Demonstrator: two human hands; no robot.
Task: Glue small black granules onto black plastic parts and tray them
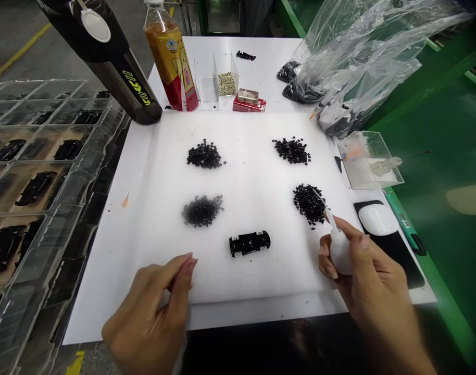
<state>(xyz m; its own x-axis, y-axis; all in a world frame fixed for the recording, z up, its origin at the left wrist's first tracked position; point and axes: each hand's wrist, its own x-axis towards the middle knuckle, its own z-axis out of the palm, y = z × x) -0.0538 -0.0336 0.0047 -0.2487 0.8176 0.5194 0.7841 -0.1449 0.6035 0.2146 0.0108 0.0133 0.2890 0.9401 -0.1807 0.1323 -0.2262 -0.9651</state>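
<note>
Squeeze bottle (341,253), white, is gripped tilted in our right hand (378,276), its thin nozzle (331,219) reaching over the near-right pile (306,203) of black bits; can't tell if the tip touches. We'd aim with the fingertips and go easy on pressure so the bits don't scatter. Left hand (155,302): thumb and index pinched together; can't see whether anything is between them. Car-shaped part (249,243), black, lies flat on the white pad (163,172), between our hands and clear of both; we'd avoid brushing it. Far-left pile (204,155), near-left pile (201,211) and far-right pile (292,150) sit well apart; mixing them looks like the main risk. Pad's on a white table (101,297); flask (116,67) and drink bottle (171,62) at its far left, plastic bags (339,73) far right, computer mouse (377,217) nearer us. Green panel (445,140) to the right, clear tray (15,333) of black parts to the left, yellow line (21,52) on the floor.
</note>
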